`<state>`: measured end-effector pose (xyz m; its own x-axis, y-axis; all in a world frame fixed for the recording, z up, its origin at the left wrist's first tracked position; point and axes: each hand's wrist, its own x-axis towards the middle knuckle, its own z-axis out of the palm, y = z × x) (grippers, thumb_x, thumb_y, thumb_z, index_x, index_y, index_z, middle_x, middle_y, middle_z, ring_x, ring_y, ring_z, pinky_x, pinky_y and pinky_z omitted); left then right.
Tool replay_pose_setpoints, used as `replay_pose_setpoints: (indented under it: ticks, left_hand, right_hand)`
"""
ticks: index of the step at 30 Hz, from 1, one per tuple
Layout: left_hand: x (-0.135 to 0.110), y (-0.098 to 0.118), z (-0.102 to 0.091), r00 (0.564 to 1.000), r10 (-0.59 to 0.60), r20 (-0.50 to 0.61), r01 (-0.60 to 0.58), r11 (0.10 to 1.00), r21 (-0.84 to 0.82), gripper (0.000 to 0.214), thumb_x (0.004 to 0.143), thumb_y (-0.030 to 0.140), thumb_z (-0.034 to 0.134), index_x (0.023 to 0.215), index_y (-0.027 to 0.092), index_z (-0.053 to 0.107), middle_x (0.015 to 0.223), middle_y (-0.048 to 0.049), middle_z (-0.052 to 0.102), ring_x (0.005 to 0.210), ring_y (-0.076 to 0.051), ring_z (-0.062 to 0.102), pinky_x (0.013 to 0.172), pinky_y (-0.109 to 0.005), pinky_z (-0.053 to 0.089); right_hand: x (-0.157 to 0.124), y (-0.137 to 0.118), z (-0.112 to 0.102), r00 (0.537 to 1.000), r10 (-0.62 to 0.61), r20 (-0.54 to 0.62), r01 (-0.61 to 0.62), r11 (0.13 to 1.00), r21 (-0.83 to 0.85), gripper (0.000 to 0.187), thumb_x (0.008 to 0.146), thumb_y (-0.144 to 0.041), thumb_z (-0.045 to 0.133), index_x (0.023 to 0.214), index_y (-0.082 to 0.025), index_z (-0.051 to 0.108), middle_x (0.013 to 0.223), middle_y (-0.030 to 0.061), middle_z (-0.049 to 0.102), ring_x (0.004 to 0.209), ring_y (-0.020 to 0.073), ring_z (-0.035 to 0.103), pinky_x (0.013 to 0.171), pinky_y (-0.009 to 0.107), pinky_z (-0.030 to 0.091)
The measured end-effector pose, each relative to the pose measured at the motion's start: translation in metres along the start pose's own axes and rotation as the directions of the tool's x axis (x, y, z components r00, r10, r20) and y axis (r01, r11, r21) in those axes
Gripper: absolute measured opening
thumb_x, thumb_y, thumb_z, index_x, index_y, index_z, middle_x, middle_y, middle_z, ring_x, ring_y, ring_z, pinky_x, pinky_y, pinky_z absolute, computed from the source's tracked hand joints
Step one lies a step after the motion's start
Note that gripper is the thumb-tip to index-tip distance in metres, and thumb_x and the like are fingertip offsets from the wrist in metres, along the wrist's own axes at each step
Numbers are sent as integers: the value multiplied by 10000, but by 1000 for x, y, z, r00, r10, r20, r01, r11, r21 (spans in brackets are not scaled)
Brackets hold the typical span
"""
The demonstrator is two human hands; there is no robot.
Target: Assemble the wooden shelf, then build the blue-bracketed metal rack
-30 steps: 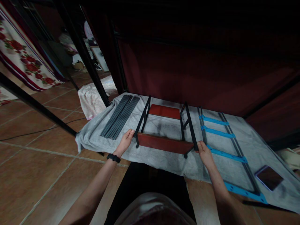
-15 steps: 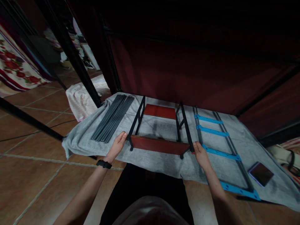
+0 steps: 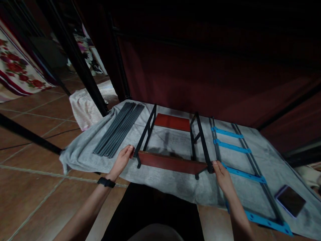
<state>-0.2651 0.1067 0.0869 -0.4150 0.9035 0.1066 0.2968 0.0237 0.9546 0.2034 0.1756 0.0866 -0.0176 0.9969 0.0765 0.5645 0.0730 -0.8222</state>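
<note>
A small rack with black metal side frames (image 3: 203, 144) and two red-brown boards (image 3: 173, 164) lies on a grey cloth. One board forms the near side and the other sits at the far end. My left hand (image 3: 122, 159), with a black band on its wrist, has its fingers closed at the near left corner of the rack. At the near right corner, my right hand (image 3: 222, 172) pinches the end of the other side frame. A bundle of grey tubes (image 3: 117, 130) lies left of the rack. To the right is a ladder-like assembly of grey tubes and blue crosspieces (image 3: 233, 146).
The grey cloth (image 3: 82, 150) covers a low surface against a dark red panel (image 3: 200, 80). A phone (image 3: 291, 201) rests at the right. Black metal posts (image 3: 72, 57) stand at the left, above a tiled floor with a cable.
The view has shifted slightly. The rack appears a little nearer and wider, with both hands still at its near corners. The tubes and blue-runged assembly keep their places on the cloth.
</note>
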Motion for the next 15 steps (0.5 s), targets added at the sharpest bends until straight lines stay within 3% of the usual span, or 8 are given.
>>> replay_pose_setpoints:
  ticks: [5,10,13,15]
  left_hand:
    - [16,-19,4,991,-106,-81,99,992,-76,394,815,569,603,687,198,565,611,15,505,577,-139,444,560,-260,355]
    - [51,-35,4,976,-181,-120,171,981,-93,348,711,534,680,734,196,603,652,-3,566,596,-151,501,557,-260,403]
    - [82,-44,8,968,-208,-142,195,976,-97,374,643,516,724,796,185,642,738,-30,638,673,-172,573,595,-265,454]
    - [105,-49,14,964,-219,-149,206,974,-96,385,615,489,745,825,179,657,785,-39,660,709,-175,591,610,-262,467]
  right_hand:
    - [29,11,-3,1000,21,5,-22,992,125,508,873,-709,490,882,-234,668,847,67,705,779,246,644,740,370,523]
    - [77,31,12,993,105,-50,-86,952,293,462,753,-700,629,801,-241,649,794,57,700,695,221,641,666,366,556]
    - [110,35,29,985,145,-95,-115,955,274,511,687,-742,617,754,-236,618,704,46,671,632,212,623,595,349,541]
    - [131,29,41,993,98,-67,-83,975,205,536,688,-764,569,743,-232,602,629,38,632,608,216,606,559,344,521]
